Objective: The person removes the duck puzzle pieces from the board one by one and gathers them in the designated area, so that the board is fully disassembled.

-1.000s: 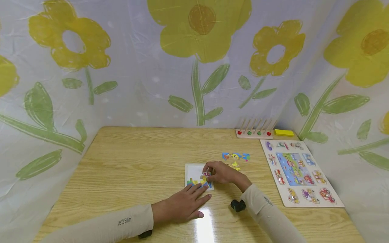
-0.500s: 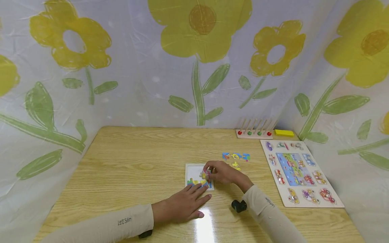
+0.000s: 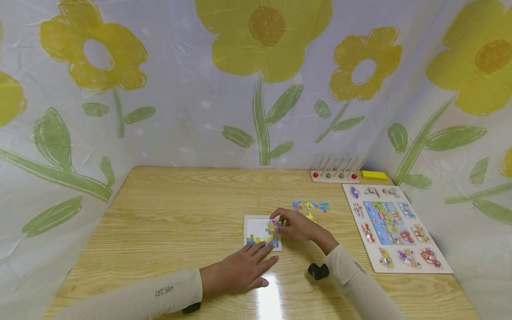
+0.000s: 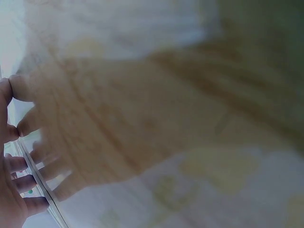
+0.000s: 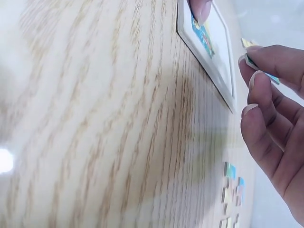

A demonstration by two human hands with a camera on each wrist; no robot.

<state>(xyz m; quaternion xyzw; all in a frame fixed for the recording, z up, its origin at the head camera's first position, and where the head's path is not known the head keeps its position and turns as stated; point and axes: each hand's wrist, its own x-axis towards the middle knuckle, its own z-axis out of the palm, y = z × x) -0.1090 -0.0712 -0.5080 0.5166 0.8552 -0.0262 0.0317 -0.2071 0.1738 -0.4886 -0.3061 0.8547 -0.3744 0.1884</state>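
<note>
Right hand [image 3: 298, 227] fingers pinch one puzzle piece [image 3: 275, 223]; left hand [image 3: 240, 269] lies flat, fingers on one puzzle tray [image 3: 253, 224].

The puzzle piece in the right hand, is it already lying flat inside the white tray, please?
No, the right hand pinches the puzzle piece in the air, clear of the white tray.

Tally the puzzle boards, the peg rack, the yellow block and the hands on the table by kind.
Puzzle boards: 2, the small white tray and the vehicle board.
Peg rack: 1.
Yellow block: 1.
Hands: 2, left hand and right hand.
Total: 6.
</note>
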